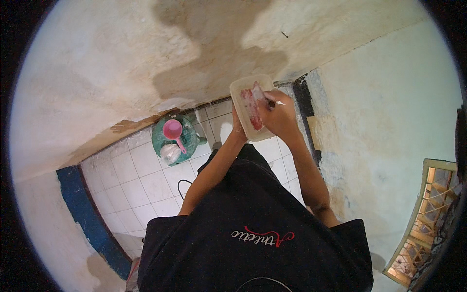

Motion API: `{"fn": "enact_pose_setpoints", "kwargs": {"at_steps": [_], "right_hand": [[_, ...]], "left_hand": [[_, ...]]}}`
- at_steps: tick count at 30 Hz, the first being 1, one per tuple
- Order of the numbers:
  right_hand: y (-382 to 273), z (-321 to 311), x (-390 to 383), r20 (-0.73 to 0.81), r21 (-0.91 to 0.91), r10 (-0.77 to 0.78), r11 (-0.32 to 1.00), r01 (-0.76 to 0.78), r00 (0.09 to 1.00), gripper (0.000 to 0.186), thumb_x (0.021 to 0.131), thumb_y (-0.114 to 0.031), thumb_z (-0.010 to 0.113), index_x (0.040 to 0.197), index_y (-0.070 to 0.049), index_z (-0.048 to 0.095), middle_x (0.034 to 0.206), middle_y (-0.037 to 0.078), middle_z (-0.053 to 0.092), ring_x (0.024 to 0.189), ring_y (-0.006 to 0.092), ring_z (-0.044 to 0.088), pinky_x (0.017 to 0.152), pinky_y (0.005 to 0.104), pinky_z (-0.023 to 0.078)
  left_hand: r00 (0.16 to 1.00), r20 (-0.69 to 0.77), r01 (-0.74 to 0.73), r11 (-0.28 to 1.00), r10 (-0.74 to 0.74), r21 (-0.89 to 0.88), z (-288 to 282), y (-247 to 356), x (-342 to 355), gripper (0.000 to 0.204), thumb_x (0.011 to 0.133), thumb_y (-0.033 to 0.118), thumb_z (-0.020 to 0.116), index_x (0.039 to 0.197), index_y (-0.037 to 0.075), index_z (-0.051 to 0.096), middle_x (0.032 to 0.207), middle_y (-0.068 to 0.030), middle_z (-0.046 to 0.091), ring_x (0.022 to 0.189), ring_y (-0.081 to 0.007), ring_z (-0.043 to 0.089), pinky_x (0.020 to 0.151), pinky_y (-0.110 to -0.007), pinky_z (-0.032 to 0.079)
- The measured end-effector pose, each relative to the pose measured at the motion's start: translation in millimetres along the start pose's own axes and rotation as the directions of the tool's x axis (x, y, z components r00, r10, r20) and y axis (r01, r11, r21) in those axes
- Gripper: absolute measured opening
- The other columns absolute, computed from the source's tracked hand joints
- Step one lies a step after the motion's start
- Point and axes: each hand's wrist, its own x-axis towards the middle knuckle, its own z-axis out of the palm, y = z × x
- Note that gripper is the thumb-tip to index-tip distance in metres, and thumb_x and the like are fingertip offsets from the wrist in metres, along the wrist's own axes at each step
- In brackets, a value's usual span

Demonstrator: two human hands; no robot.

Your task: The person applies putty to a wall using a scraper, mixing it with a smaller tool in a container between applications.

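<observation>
In front of me, close to the wall, a pale, rectangular plastic tub (236,92) is tilted so that its inside shows, smeared with red and whitish paste (255,117). My left hand (237,124) grips the tub by its near left side; most of its fingers are hidden behind it. Closed around a putty knife (258,91), my right hand (282,116) is over the tub's right side. The knife's flat blade reaches into the tub, and a dark handle end shows by my thumb. White smears mark that hand.
On the white tiled floor (127,171) stands a green plastic stool (159,131) bearing a pink dipper (172,129) and a white plastic bag (170,154). A stained wall (121,63) rises ahead, a patched one (374,117) at right. A latticed opening (422,219) is at lower right.
</observation>
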Motion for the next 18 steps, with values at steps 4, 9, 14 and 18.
{"fn": "enact_pose_setpoints", "kwargs": {"at_steps": [4,9,14,18], "right_hand": [[9,6,-4,-0.012,0.01,0.026,1.0,-0.025,1.0,0.012,0.079,-0.005,0.067,0.082,0.006,0.063,0.069,0.015,0.061,0.059,0.0213,0.059,0.056,0.0313,0.047],[0,2,-3,-0.067,0.096,0.138,0.987,-0.131,0.988,0.013,0.078,-0.005,0.067,0.085,0.006,0.065,0.072,0.017,0.063,0.06,0.0219,0.061,0.057,0.0317,0.048],[13,1,-3,-0.007,-0.136,-0.077,0.988,0.075,0.997,0.015,0.08,-0.005,0.069,0.089,0.006,0.066,0.076,0.016,0.065,0.063,0.0185,0.062,0.06,0.0295,0.05],[4,-5,-7,-0.041,-0.01,-0.02,1.0,0.019,0.999,0.014,0.082,-0.006,0.069,0.09,0.005,0.066,0.076,0.014,0.065,0.065,0.0162,0.062,0.06,0.0287,0.049]], "left_hand": [[0.563,-0.79,0.13,0.917,0.244,0.376,29,-12,10,0.063,0.096,0.056,0.036,0.139,0.01,0.044,0.133,-0.0118,0.053,0.118,-0.0301,0.055,0.102,-0.046,0.046],[0.544,-0.818,0.05,0.966,0.187,0.255,45,-12,14,0.061,0.096,0.054,0.037,0.138,0.011,0.045,0.132,-0.012,0.055,0.118,-0.031,0.056,0.101,-0.046,0.047],[0.841,-0.541,0.008,1.0,-0.002,0.008,15,0,1,0.063,0.099,0.046,0.029,0.153,0.018,0.02,0.159,-0.0024,0.02,0.146,-0.0256,0.02,0.12,-0.044,0.013],[0.966,-0.257,-0.115,0.914,0.012,-0.389,14,-7,-5,0.063,0.096,0.048,0.032,0.151,0.018,0.026,0.157,-0.0029,0.026,0.143,-0.0282,0.028,0.118,-0.046,0.021]]}}
